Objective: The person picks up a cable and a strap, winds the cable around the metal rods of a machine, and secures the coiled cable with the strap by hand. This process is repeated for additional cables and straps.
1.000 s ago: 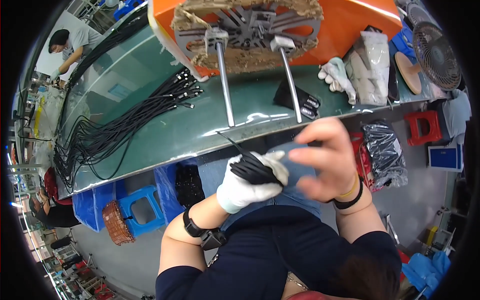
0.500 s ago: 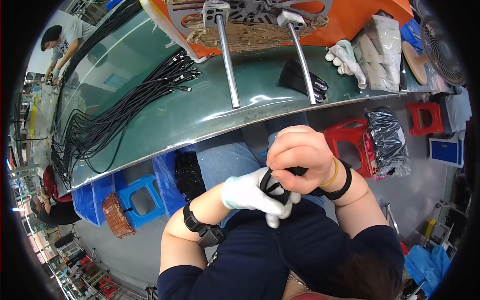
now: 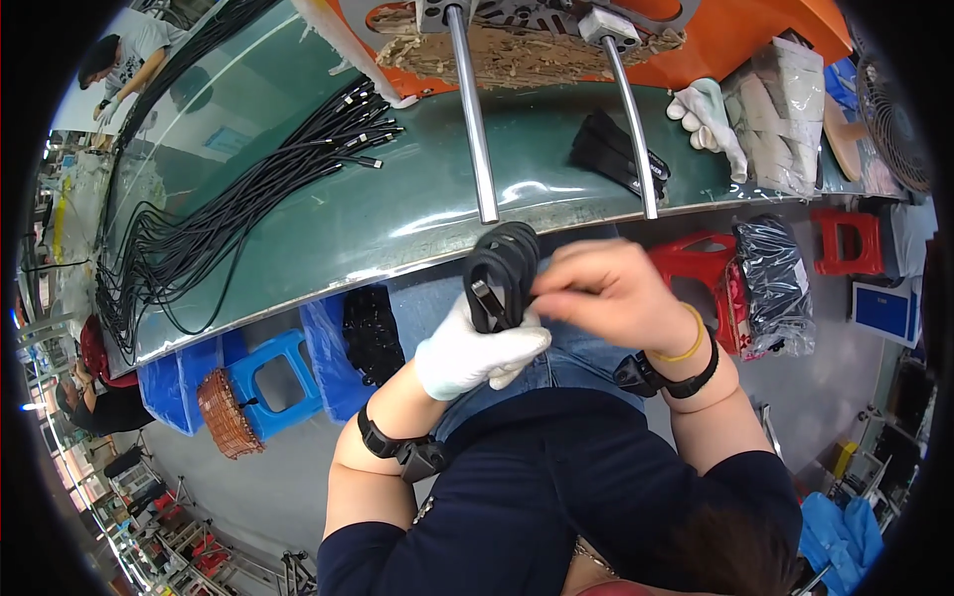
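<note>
A coiled black cable (image 3: pixel 504 248) stands up out of my left hand (image 3: pixel 467 358), which wears a white glove and is closed around its lower part. One metal-tipped plug (image 3: pixel 487 295) shows inside the loop. My bare right hand (image 3: pixel 616 296) is at the coil's right side, thumb and fingers pinched close to it. Whatever lies between those fingertips is too small or blurred to make out. Both hands are above my lap, in front of the green table (image 3: pixel 397 233).
Two metal rods (image 3: pixel 470 119) project toward me from an orange machine (image 3: pixel 775 25). Many loose black cables (image 3: pixel 238 199) lie on the table's left. Black straps (image 3: pixel 608 154), a white glove (image 3: pixel 711 124) and a fan (image 3: pixel 892 119) are rightward. Stools (image 3: pixel 276 382) stand below; a co-worker (image 3: pixel 139 60) is far left.
Both hands have moved forward, away from my chest, and the coil has come upright into view. My right hand has shifted from over the coil to its right side.
</note>
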Tool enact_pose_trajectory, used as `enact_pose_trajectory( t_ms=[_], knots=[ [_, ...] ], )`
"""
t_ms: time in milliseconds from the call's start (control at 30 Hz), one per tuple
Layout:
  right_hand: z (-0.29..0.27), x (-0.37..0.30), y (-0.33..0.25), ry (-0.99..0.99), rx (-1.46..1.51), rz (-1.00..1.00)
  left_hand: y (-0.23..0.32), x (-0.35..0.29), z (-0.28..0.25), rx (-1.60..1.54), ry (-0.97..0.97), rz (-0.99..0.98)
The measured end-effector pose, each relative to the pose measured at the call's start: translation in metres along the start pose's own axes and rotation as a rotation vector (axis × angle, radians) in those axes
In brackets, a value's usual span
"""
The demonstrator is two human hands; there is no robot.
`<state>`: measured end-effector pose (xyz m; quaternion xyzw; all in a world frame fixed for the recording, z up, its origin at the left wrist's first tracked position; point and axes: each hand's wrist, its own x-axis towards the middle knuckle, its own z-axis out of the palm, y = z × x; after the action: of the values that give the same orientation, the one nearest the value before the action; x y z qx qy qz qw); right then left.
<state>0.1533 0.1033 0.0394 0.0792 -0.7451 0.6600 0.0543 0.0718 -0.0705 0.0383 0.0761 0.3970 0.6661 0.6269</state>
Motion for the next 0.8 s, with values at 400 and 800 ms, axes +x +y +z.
enact_pose_trajectory(
  t_ms=[400,800],
  knots=[
    [-0.004,-0.024,-0.03,-0.443,-0.332,-0.377,0.018,0.005,-0.016,0.362,-0.086,-0.354],
    [-0.003,-0.003,0.009,-0.257,0.677,0.407,0.001,0.009,0.001,0.864,-0.373,-0.126]
  ],
)
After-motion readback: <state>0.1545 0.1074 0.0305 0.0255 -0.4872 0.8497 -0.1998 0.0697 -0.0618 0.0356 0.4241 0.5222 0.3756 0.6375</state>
